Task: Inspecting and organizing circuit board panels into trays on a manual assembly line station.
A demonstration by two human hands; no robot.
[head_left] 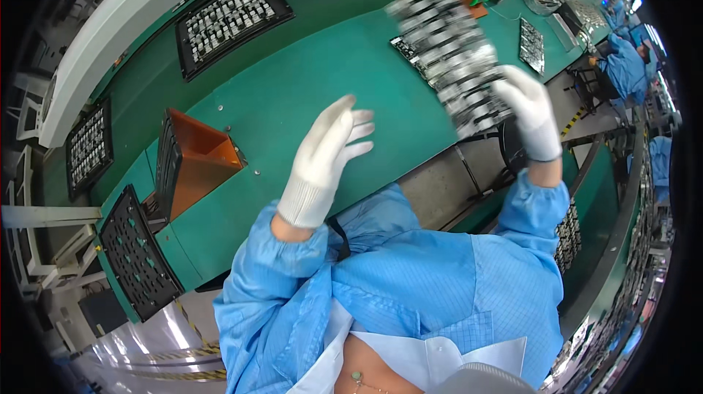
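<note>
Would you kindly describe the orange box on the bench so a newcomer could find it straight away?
Start at the long green bench and look toward its left part, left of the gloved left hand. There the orange box stands open, with a black tray leaning against its left side. It is the only orange, hollow thing among flat black trays.

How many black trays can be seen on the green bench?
3, perhaps more hidden: a filled tray at the top, a filled tray at the far left, an empty tray at the lower left edge.

Blurred tray of components [454, 50], tilted, raised above the green bench
</note>
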